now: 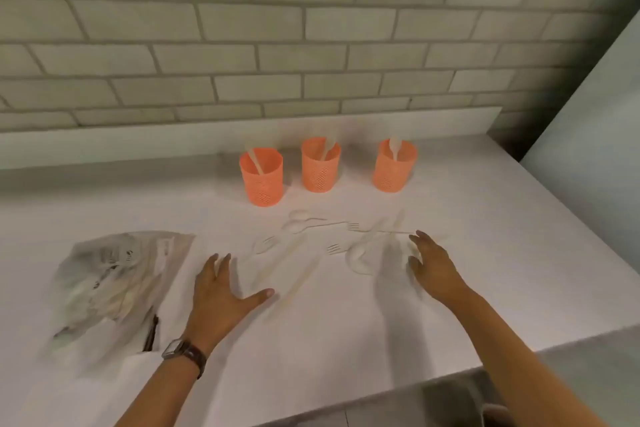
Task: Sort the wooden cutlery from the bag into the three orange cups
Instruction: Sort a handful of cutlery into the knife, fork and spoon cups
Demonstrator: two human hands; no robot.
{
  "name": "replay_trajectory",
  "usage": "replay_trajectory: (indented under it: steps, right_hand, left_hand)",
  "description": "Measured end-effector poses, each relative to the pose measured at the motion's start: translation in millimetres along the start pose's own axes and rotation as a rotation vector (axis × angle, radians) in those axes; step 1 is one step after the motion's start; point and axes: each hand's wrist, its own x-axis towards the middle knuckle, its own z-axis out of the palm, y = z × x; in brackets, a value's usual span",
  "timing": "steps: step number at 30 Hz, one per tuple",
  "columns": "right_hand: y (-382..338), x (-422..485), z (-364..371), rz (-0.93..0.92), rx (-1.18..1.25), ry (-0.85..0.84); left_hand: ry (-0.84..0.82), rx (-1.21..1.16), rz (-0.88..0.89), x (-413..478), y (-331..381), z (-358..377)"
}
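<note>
Three orange mesh cups stand in a row near the back of the white counter: the left cup (261, 177), the middle cup (320, 165) and the right cup (394, 166). Each holds one pale wooden utensil. Several pale wooden spoons, forks and knives lie scattered in front of them, among them a fork (334, 247) and a spoon (358, 258). My left hand (221, 295) lies flat and open on the counter beside a knife (299, 282). My right hand (433, 265) hovers open at the right end of the scatter, holding nothing.
A crumpled clear printed bag (114, 281) lies flat at the left, with more pale cutlery inside. A brick wall rises behind the counter. The counter's front edge (519, 354) runs at lower right, and a pale panel stands at far right.
</note>
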Motion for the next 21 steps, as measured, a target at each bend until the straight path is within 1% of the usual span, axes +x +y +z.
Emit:
replay_trajectory:
  steps: [1, 3, 5, 6, 8, 9, 10, 13, 16, 18, 21]
  right_hand:
    - [4, 10, -2, 0.009, 0.002, 0.017]
    - [9, 24, -9, 0.062, -0.066, -0.017]
    - [13, 36, -20, 0.176, -0.158, -0.031]
    - [15, 41, -23, 0.244, -0.163, -0.028]
    - [20, 51, -27, 0.366, -0.076, -0.048]
    - [24, 57, -26, 0.39, -0.024, -0.06]
    - [26, 62, -26, 0.375, 0.028, -0.063]
    - [32, 75, -23, 0.202, 0.134, -0.057]
    - [37, 85, -26, -0.035, 0.164, -0.133]
    - [38, 93, -28, -0.231, 0.024, -0.212]
    - [43, 115, -32, -0.541, -0.395, -0.233]
  left_hand:
    - [-0.02, 0.026, -0.013, 8, 0, 0]
    - [-0.051, 0.082, -0.046, 16, 3, 1]
    - [-0.063, 0.116, -0.067, 20, 8, 2]
    - [-0.069, 0.127, -0.082, 21, 12, 6]
    - [-0.09, 0.128, -0.13, 18, 18, 12]
    - [-0.101, 0.135, -0.152, 14, 22, 16]
    - [-0.102, 0.151, -0.164, 11, 25, 22]
    - [-0.08, 0.184, -0.192, 3, 36, 37]
    - [0.004, 0.225, -0.189, 0, 42, 53]
    - [0.082, 0.239, -0.197, -2, 47, 61]
    - [0.18, 0.236, -0.228, 0, 52, 70]
